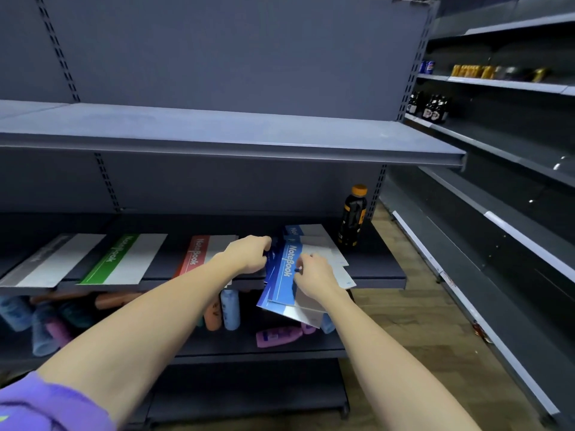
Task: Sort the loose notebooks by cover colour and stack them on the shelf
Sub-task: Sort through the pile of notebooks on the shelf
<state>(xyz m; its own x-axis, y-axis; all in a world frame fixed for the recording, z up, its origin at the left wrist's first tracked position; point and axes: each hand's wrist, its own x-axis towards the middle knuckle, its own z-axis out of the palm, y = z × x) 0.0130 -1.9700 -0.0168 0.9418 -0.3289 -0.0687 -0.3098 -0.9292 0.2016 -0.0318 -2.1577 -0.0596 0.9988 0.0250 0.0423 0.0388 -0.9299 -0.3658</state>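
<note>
Both hands (pixel 249 255) (pixel 314 275) grip blue notebooks (pixel 284 272) (count unclear).

bare forearms, purple sleeve (pixel 46 402) with green mark

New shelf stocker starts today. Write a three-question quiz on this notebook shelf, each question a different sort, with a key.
1. True or false: the green notebook lies between the grey notebook and the red notebook.
2. Which cover colour are both hands handling? A red, B blue, C green.
3. Fill in: the dark bottle standing right of the blue notebooks has an ____ cap.

Key
1. True.
2. B: the left hand grips the blue notebooks' left edge, and the right hand rests its fingers on the top cover.
3. Orange.
</note>
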